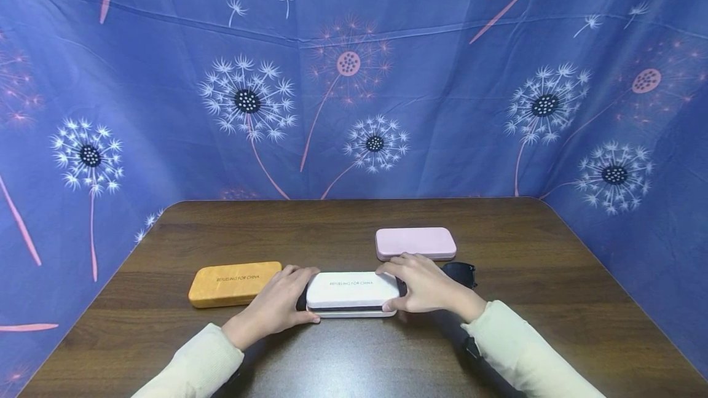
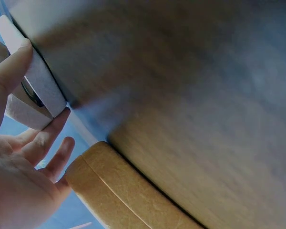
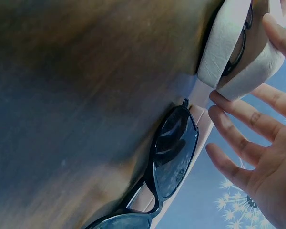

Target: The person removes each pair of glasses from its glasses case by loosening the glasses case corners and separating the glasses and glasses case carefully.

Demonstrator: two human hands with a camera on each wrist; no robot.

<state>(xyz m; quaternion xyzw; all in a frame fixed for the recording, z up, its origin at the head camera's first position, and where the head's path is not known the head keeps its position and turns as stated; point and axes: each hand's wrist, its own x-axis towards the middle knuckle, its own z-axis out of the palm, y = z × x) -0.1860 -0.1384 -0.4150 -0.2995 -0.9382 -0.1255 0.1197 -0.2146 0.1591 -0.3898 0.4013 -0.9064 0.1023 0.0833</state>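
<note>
A white glasses case (image 1: 352, 288) with lettering on its lid lies on the table between both hands, its lid slightly raised along the front. Dark-framed glasses (image 3: 237, 59) show inside through the gap in the right wrist view. My left hand (image 1: 283, 298) holds the case's left end, thumb on the lower half and fingers behind. At the opposite end my right hand (image 1: 424, 286) grips it, thumb at the lid's front edge and fingers toward the back. Black sunglasses (image 3: 174, 150) sit just beyond the right hand, partly covered by it in the head view.
A yellow glasses case (image 1: 235, 284) with similar lettering lies closed to the left, close to the left hand. Behind the right hand is a closed pink case (image 1: 416, 241). A blue dandelion-print cloth (image 1: 431, 91) hangs past the far edge of the wooden table (image 1: 276, 223).
</note>
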